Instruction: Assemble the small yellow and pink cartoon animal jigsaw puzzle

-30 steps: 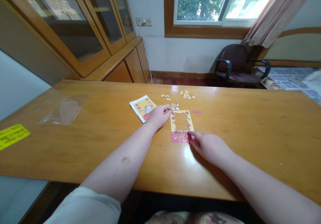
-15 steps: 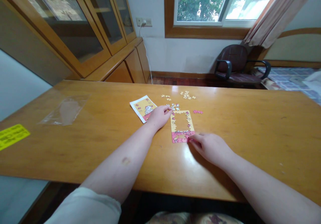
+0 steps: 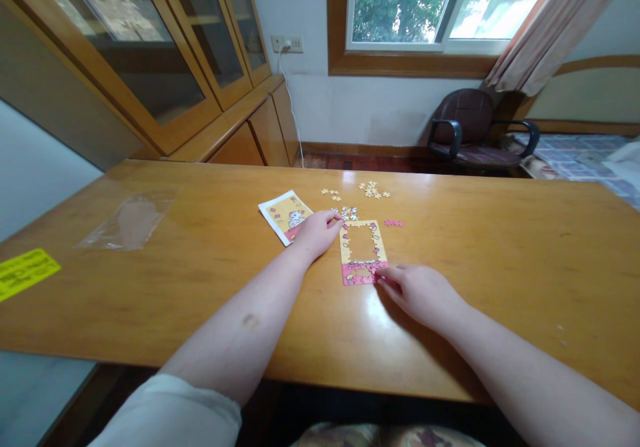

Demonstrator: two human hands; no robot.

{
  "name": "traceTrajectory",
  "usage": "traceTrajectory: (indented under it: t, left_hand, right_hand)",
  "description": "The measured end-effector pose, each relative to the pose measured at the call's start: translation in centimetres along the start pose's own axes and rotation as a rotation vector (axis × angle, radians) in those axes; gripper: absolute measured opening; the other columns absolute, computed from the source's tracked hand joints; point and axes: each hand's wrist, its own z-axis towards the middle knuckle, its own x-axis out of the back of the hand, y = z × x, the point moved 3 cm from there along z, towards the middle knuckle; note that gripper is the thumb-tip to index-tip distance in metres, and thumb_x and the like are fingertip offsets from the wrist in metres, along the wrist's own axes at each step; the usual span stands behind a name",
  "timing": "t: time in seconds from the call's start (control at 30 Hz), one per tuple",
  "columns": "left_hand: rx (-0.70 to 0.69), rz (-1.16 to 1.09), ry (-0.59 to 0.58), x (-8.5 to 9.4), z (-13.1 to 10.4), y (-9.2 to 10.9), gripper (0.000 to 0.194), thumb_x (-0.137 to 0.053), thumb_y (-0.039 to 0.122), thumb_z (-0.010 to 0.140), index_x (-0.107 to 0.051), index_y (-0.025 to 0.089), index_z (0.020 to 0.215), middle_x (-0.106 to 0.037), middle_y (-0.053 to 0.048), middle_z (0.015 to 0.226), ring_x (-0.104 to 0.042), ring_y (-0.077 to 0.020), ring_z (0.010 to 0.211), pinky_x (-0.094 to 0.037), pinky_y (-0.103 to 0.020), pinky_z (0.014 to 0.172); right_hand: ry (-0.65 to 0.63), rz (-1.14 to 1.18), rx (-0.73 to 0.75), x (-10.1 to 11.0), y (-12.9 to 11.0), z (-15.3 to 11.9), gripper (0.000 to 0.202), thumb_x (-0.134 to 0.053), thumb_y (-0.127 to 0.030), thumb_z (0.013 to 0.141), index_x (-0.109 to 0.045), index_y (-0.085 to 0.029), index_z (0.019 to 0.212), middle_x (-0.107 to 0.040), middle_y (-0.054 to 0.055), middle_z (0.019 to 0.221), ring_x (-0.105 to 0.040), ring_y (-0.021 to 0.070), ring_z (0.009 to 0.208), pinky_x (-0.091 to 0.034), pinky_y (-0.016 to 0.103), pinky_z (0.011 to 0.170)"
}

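A jigsaw puzzle [image 3: 382, 249] lies flat on the table, its yellow border joined above a pink band. A gap in the middle and a smaller one in the pink band show bare wood. My right hand [image 3: 417, 293] is closed at the lower right edge, thumb and fingertips pinching a pink puzzle piece there. By the upper left corner rests my left hand [image 3: 320, 232], fingers drawn together; whatever is under its fingertips is hidden. That hand partly covers the printed picture card [image 3: 283, 215]. White patterned loose pieces [image 3: 350, 213] lie just beyond the puzzle.
Yellow loose pieces [image 3: 374, 191] are spread farther back, with a small pink strip of pieces [image 3: 395, 223] right of the puzzle. A clear plastic bag [image 3: 133, 220] and a yellow label [image 3: 27, 272] are on the left of the wooden table [image 3: 200, 287]. An armchair [image 3: 465, 127] stands beyond.
Hardly anything differs. My right hand stays at the lower right edge with a very slight shift, and my left hand keeps its place.
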Motion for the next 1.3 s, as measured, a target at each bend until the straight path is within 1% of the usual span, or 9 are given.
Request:
traceTrajectory:
  t: [0.23, 0.5, 0.77, 0.87, 0.93, 1.0, 1.1, 1.2, 1.3]
  left_hand:
    - [0.011, 0.001, -0.004, 0.1, -0.1, 0.2, 0.025, -0.050, 0.033, 0.081, -0.070, 0.020, 0.086, -0.061, -0.001, 0.066, -0.055, -0.0178, 0.067, -0.039, -0.028, 0.064]
    - [0.004, 0.016, -0.009, 0.1, -0.1, 0.2, 0.025, -0.049, 0.034, 0.082, -0.070, 0.020, 0.086, -0.060, -0.001, 0.064, -0.054, -0.0175, 0.065, -0.038, -0.028, 0.061]
    - [0.006, 0.023, -0.006, 0.0, 0.0, 0.1, 0.025, -0.049, 0.034, 0.082, -0.070, 0.020, 0.086, -0.061, -0.001, 0.065, -0.056, -0.0179, 0.066, -0.039, -0.028, 0.063]
    - [-0.001, 0.016, 0.001, -0.1, 0.0, -0.1, 0.025, -0.050, 0.034, 0.082, -0.070, 0.021, 0.087, -0.063, -0.001, 0.068, -0.056, -0.0182, 0.068, -0.040, -0.029, 0.064]
    - [-0.005, 0.012, 0.004, -0.1, 0.0, -0.2, 0.025, -0.050, 0.034, 0.082, -0.070, 0.021, 0.087, -0.063, -0.001, 0.068, -0.056, -0.0182, 0.068, -0.040, -0.029, 0.064]
    - [-0.013, 0.009, 0.005, -0.2, 0.1, -0.3, 0.025, -0.049, 0.034, 0.082, -0.070, 0.021, 0.087, -0.063, -0.001, 0.068, -0.056, -0.0181, 0.068, -0.040, -0.029, 0.064]
    - [-0.021, 0.010, 0.002, -0.2, 0.1, -0.3, 0.025, -0.049, 0.034, 0.083, -0.070, 0.021, 0.087, -0.063, -0.001, 0.068, -0.056, -0.0181, 0.068, -0.040, -0.028, 0.064]
    - [-0.014, 0.011, -0.006, -0.2, 0.0, -0.1, 0.026, -0.049, 0.035, 0.083, -0.070, 0.020, 0.086, -0.063, -0.002, 0.068, -0.057, -0.0186, 0.069, -0.040, -0.029, 0.064]
    - [-0.009, 0.012, -0.003, -0.1, 0.0, 0.0, 0.025, -0.049, 0.035, 0.083, -0.070, 0.020, 0.086, -0.063, -0.002, 0.068, -0.057, -0.0188, 0.069, -0.040, -0.029, 0.064]
  right_hand:
    - [0.011, 0.003, 0.006, 0.0, 0.4, 0.2, 0.037, -0.038, -0.041, 0.095, -0.067, -0.027, 0.113, -0.073, 0.008, 0.093, -0.068, 0.0201, 0.074, -0.047, 0.029, 0.064]
    - [-0.021, 0.006, 0.046, 0.0, 0.4, 0.3, 0.037, -0.038, -0.040, 0.095, -0.070, -0.027, 0.105, -0.073, 0.007, 0.095, -0.068, 0.0199, 0.075, -0.047, 0.029, 0.063]
    - [-0.033, 0.017, 0.034, 0.0, 0.0, 0.2, 0.036, -0.040, -0.041, 0.094, -0.067, -0.028, 0.114, -0.073, 0.007, 0.098, -0.069, 0.0212, 0.076, -0.048, 0.029, 0.064]
    - [-0.023, 0.064, 0.025, 0.0, 0.3, 0.3, 0.036, -0.040, -0.042, 0.094, -0.066, -0.028, 0.114, -0.073, 0.006, 0.098, -0.068, 0.0217, 0.079, -0.047, 0.030, 0.066]
    - [0.026, 0.115, -0.014, 0.0, 1.2, 0.7, 0.037, -0.040, -0.042, 0.094, -0.066, -0.025, 0.114, -0.072, 0.007, 0.100, -0.067, 0.0210, 0.082, -0.047, 0.030, 0.070]
    - [0.112, 0.140, -0.088, 0.1, 2.8, 1.3, 0.038, -0.039, -0.040, 0.093, -0.066, -0.021, 0.111, -0.070, 0.009, 0.103, -0.065, 0.0203, 0.086, -0.047, 0.030, 0.074]
    - [0.253, 0.046, -0.198, 0.1, 5.6, 2.4, 0.039, -0.040, -0.038, 0.092, -0.066, -0.014, 0.109, -0.069, 0.013, 0.100, -0.061, 0.0237, 0.093, -0.044, 0.035, 0.085]
    - [0.334, -0.044, -0.297, -0.5, 7.9, 3.3, 0.046, -0.045, -0.043, 0.089, -0.061, -0.013, 0.120, -0.063, 0.016, 0.118, -0.054, 0.0309, 0.106, -0.040, 0.044, 0.091]
    - [0.324, -0.049, -0.279, -1.6, 8.6, 4.1, 0.055, -0.044, -0.045, 0.090, -0.049, -0.014, 0.134, -0.051, 0.015, 0.137, -0.044, 0.0330, 0.122, -0.035, 0.049, 0.099]
